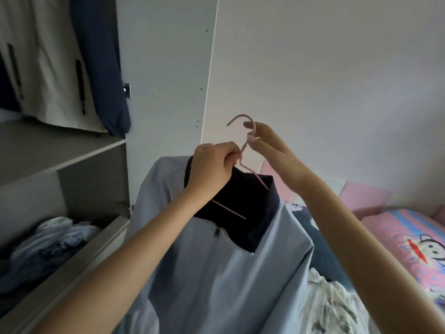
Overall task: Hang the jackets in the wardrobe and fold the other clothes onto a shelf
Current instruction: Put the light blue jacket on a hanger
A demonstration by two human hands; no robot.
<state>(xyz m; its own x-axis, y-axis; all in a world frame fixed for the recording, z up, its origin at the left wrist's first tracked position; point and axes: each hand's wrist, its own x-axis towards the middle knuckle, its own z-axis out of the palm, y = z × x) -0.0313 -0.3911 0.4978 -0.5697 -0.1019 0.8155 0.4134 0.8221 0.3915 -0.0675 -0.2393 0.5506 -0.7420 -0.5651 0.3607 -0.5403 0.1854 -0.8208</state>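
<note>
Head view: open grey-white wardrobe on the L. Up top hang a white jacket w/ black zips and, touching it on the R, a navy padded jacket, sleeve down to just above the grey shelf board. The compartment under that board holds nothing visible. The one below holds a loose pile of pale-blue & dark clothes, unfolded.

R side: bed w/ pink striped cartoon-monkey cover, pink padding along the plain white wall. A crumpled white patterned cloth lies on the bed at bottom R, a dark blue cloth just behind it.

Centre: light-blue zip jacket w/ dark navy collar, held up in the air in front of the wardrobe's side panel, R of the open compartments, not inside. It blocks the near part of the bed and the panel's lower end. It sits on a thin pink wire hanger, bar showing inside the collar, hook free above.

L hand: fingers curled round the hanger's neck base, at the collar's top edge. R hand: thumb & fingertips pinch the hook's stem.
</note>
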